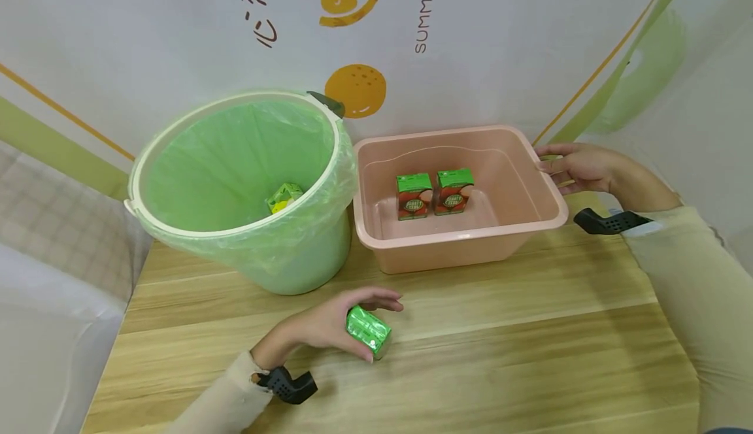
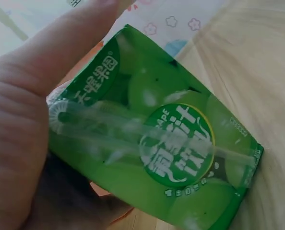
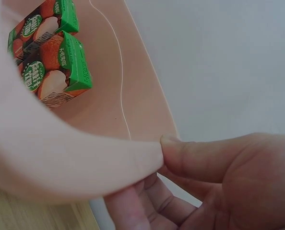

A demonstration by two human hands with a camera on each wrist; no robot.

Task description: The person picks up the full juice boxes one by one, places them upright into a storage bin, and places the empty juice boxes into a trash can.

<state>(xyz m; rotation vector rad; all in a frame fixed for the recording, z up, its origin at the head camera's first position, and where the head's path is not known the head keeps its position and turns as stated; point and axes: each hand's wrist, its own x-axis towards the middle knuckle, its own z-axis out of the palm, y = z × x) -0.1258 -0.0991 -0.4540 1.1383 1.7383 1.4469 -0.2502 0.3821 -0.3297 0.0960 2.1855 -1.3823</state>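
My left hand (image 1: 329, 323) holds a green juice box (image 1: 368, 329) low over the table, thumb on its near side and fingers round the far side. In the left wrist view the juice box (image 2: 171, 129) shows printed grapes and a clear-wrapped straw along its face. At the right end of a pink plastic basin (image 1: 447, 243), my right hand (image 1: 582, 165) pinches the rim. The right wrist view has the thumb over the basin's rim (image 3: 85, 163) and fingers beneath it. Two red-and-green lychee juice boxes, one on the left (image 1: 414, 197) and one on the right (image 1: 453, 191), stand side by side inside.
Left of the basin stands a green bucket (image 1: 306, 264) lined with a thin green bag. A green-and-yellow carton (image 1: 285, 197) lies at its bottom. Both containers sit on a wooden table (image 1: 500, 355), before a white printed cloth (image 1: 500, 48).
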